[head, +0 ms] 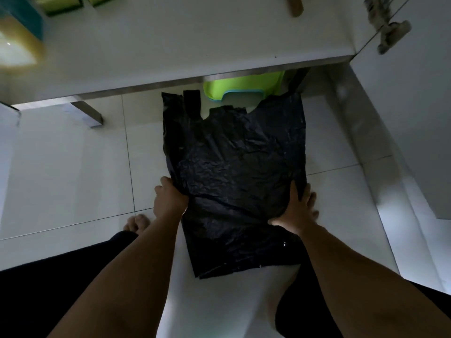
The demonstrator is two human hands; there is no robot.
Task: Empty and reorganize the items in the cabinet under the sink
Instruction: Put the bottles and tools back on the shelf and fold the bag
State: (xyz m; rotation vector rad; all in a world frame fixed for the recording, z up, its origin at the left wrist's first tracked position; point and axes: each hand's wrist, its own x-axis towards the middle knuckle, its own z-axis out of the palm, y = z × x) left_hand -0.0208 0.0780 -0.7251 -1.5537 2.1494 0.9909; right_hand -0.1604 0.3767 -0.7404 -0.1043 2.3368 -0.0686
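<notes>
A crumpled black plastic bag (234, 167) with two handle loops at its far end is stretched out flat over the white tiled floor (73, 167). My left hand (169, 200) grips its left edge, fingers curled into the plastic. My right hand (299, 211) holds the right edge, thumb on top and fingers underneath. The bag's near end hangs down between my forearms.
A white counter top (195, 40) with a metal rim runs across the top; sponges (63, 3) and a yellow container (17, 42) stand on it. A green plastic stool or bin (244, 87) sits under the counter behind the bag. A white cabinet wall (415, 118) stands at right. My bare foot (138, 223) is at left.
</notes>
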